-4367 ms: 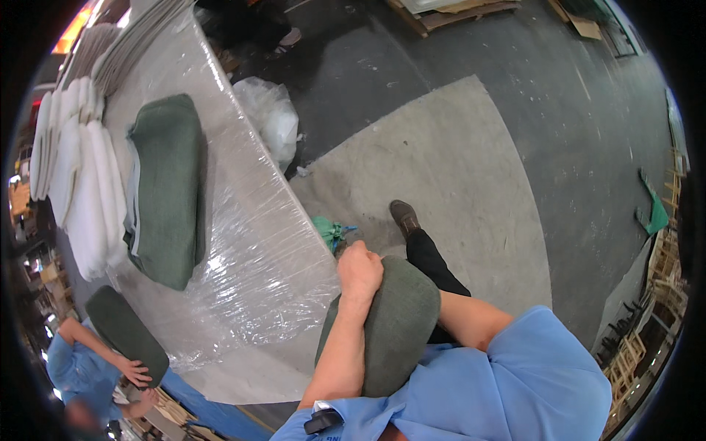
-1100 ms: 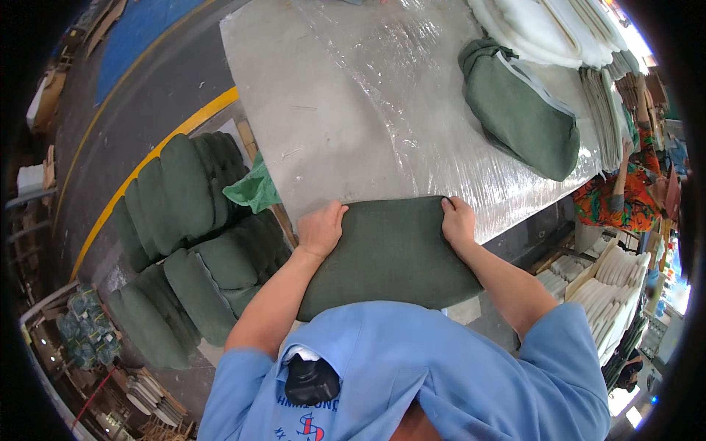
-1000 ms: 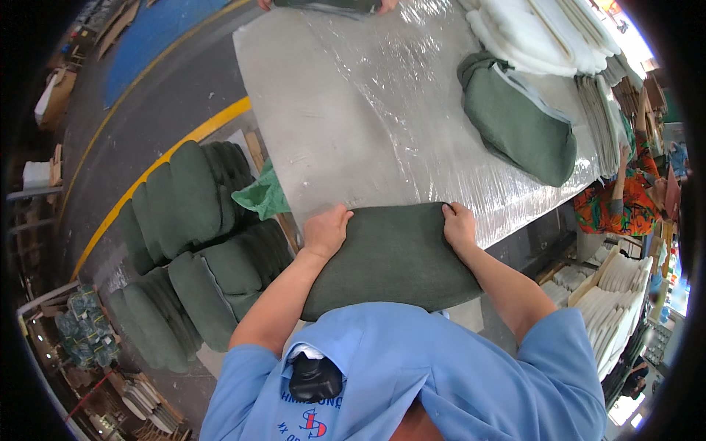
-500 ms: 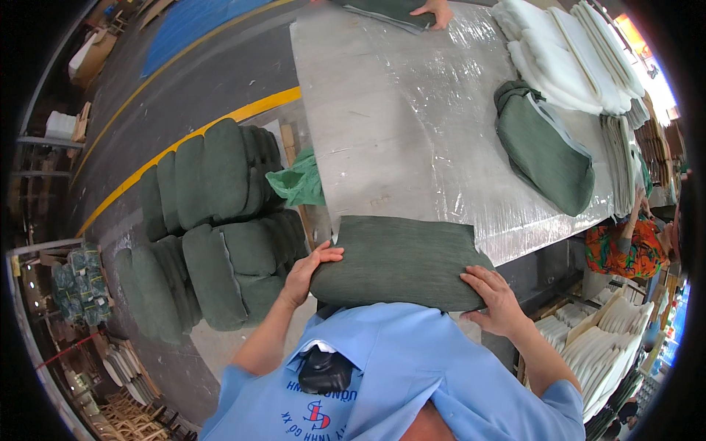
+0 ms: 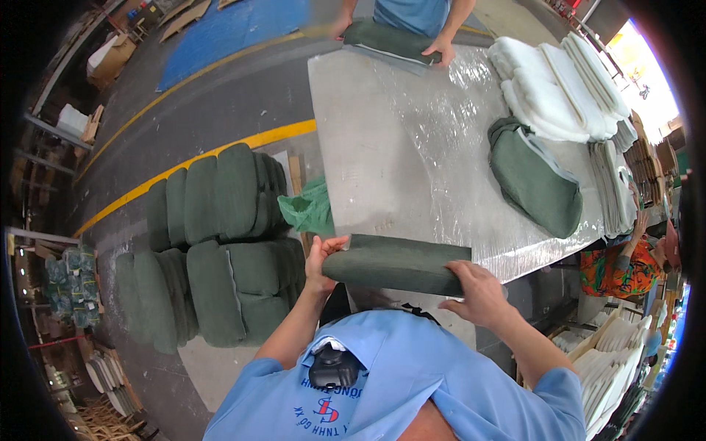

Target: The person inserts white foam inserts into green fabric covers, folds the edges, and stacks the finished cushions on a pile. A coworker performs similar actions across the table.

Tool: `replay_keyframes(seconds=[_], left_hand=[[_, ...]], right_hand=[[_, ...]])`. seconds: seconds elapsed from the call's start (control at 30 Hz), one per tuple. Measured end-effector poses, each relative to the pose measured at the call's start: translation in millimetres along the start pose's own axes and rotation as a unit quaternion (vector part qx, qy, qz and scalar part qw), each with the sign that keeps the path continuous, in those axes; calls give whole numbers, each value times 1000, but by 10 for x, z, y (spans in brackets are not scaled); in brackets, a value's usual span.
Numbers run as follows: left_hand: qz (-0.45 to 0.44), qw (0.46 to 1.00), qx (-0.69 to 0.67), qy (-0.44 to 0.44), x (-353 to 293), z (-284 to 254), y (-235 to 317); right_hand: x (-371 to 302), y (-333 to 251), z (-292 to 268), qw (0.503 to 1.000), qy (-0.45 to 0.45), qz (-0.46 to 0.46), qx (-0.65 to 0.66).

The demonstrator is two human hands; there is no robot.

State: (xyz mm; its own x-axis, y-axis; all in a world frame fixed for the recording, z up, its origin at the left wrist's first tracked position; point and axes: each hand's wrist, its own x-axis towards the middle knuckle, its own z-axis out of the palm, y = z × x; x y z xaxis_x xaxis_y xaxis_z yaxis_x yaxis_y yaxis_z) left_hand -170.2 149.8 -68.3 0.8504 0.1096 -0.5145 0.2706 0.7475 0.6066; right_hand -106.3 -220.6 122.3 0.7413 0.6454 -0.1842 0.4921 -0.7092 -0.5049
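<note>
Left hand (image 5: 321,266) and right hand (image 5: 483,294) grasp the opposite ends of a dark green cushion (image 5: 397,266), which lies lengthwise between them, in front of the person's chest. At its left end the left palm presses close, fingers bent over the upper corner. At the other end, the right fingers lie over the fabric while the thumb sits lower, near the edge facing the body. The cushion overlaps the near edge of a plastic-covered table (image 5: 368,140); whether it touches the tabletop cannot be told.

Farther up the table, to the right, lies a green fabric cover (image 5: 535,180) with a pale edge, well apart from both hands. White padding (image 5: 548,92) is stacked just beyond it. Across the table, a co-worker in blue (image 5: 412,15) holds another green cushion (image 5: 382,38) with both hands. Left of the table, stacked green cushions (image 5: 220,195) stand in rows, and a green plastic bag (image 5: 310,208) hangs near the table's corner.
</note>
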Motion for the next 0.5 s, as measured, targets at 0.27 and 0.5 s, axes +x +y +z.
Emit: replay_keyframes(seconds=[0.27,0.5], left_hand=[[152,984,70,61,359,1006,536],[-16,966,205,-157,564,2026,161]], right_hand=[[56,-42,-316,938,196,149,243],[-5,-70,-185,767,397,159,479]])
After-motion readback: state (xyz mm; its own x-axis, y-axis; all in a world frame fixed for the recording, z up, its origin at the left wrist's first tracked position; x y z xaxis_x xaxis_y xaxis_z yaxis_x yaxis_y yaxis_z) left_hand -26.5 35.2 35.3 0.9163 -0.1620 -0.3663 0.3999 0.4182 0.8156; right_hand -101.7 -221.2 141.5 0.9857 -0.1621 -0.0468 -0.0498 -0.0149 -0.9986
